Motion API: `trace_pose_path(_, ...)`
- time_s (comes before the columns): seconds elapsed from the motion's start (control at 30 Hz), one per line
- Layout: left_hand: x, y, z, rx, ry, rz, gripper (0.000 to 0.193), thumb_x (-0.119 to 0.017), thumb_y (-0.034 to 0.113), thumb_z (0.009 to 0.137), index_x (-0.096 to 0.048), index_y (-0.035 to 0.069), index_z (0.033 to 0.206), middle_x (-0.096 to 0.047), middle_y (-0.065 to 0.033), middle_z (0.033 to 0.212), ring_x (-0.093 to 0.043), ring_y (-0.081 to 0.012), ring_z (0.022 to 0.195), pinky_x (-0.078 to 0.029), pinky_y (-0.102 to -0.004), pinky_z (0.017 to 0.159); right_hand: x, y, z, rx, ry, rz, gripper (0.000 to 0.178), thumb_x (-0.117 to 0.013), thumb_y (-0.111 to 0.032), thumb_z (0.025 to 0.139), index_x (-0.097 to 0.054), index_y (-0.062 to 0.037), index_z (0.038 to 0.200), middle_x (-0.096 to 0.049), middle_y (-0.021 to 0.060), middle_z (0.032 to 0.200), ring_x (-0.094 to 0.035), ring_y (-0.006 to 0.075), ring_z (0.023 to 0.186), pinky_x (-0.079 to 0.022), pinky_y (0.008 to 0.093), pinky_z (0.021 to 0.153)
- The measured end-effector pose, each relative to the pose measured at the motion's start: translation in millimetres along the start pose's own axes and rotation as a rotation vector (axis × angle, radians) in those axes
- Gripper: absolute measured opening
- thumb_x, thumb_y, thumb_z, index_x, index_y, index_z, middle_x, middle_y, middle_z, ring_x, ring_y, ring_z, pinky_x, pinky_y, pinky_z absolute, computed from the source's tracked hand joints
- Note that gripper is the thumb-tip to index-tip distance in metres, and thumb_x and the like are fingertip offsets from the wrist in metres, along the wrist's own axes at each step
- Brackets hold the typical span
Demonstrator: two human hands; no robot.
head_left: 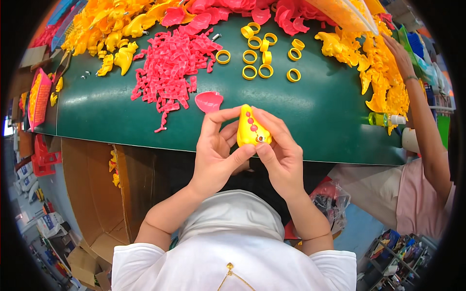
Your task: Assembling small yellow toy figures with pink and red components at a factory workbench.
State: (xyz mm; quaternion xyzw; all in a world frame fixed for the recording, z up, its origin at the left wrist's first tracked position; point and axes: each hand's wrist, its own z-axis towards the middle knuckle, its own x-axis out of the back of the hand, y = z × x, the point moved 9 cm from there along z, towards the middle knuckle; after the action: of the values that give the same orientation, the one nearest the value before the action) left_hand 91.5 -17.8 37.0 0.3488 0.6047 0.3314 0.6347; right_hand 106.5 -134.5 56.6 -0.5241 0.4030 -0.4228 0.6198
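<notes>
Over the table's near edge, a yellow pear-shaped plastic piece [246, 132] is held upright between both my hands. A row of dark red round spots runs down its face, with a small metal-looking part near its bottom. My left hand [217, 138] grips it from the left, thumb at its lower side. From the right, my right hand [281, 148] closes on it with the thumb near the metal part. Just beyond my left fingertips lies a pink scoop-shaped plastic piece [209, 101] on the green table [131, 116].
A heap of small pink parts [170, 63] lies left of centre; several yellow rings [249, 72] sit right of it. Yellow pieces [97, 29] pile up at far left. At right, another person's hand [399, 58] reaches into yellow parts, near a green bottle [383, 119]. A cardboard box [94, 189] stands below left.
</notes>
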Motion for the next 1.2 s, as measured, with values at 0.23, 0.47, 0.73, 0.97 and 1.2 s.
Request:
trace_pose_path(0.23, -5, -4, 10, 0.107, -0.042, 0.094, 0.064, -0.074, 0.004, 0.079, -0.041, 0.001, 0.135, -0.041, -0.0085, 0.129, -0.044, -0.0191, 0.123, -0.038, -0.0347, 0.106, 1, 0, 0, -0.04, 0.012, 0.284, 0.033, -0.06, -0.013, 0.092, -0.056, 0.0006, 0.122, -0.044, 0.0183, 0.139, -0.046, 0.0235, 0.125, -0.037, 0.0362, 0.105)
trace_pose_path(0.47, 2, 3, 9, 0.012, 0.055, 0.01, 0.027, -0.066, -0.003, 0.085, -0.055, 0.0, 0.11, -0.06, -0.0145, 0.117, -0.058, -0.0224, 0.113, -0.045, -0.0349, 0.1, 14, -6, -5, 0.116, 0.061, -0.145, 0.035, -0.059, -0.008, 0.092, -0.054, 0.0032, 0.125, -0.052, 0.0186, 0.129, -0.05, 0.0255, 0.122, -0.044, 0.0353, 0.099)
trace_pose_path(0.73, 2, 3, 10, -0.135, -0.007, 0.166, 0.026, -0.069, -0.004, 0.082, -0.058, 0.0, 0.105, -0.06, -0.0132, 0.111, -0.058, -0.023, 0.112, -0.046, -0.0346, 0.098, 25, 4, -6, 0.056, 0.12, -0.023, 0.027, -0.065, 0.0, 0.086, -0.066, 0.0002, 0.113, -0.061, 0.0167, 0.12, -0.06, 0.0232, 0.11, -0.052, 0.0311, 0.089)
trace_pose_path(0.97, -2, 10, 14, -0.219, -0.026, 0.311, 0.027, -0.073, -0.002, 0.079, -0.059, 0.0, 0.102, -0.062, -0.0126, 0.105, -0.061, -0.0219, 0.106, -0.047, -0.033, 0.095, 31, 16, -2, -0.031, 0.112, 0.216, 0.032, -0.067, -0.006, 0.086, -0.063, 0.0033, 0.116, -0.059, 0.0198, 0.124, -0.057, 0.0275, 0.115, -0.047, 0.0357, 0.097)
trace_pose_path(1.2, 2, 4, 17, -0.198, -0.092, 0.319, 0.03, -0.073, 0.0, 0.08, -0.06, -0.001, 0.107, -0.061, -0.012, 0.11, -0.06, -0.0209, 0.107, -0.047, -0.0334, 0.096, 22, 10, 0, -0.025, -0.059, -0.072, 0.058, -0.082, -0.003, 0.07, -0.053, -0.0004, 0.12, -0.053, 0.0189, 0.129, -0.053, 0.0252, 0.12, -0.047, 0.0369, 0.098)
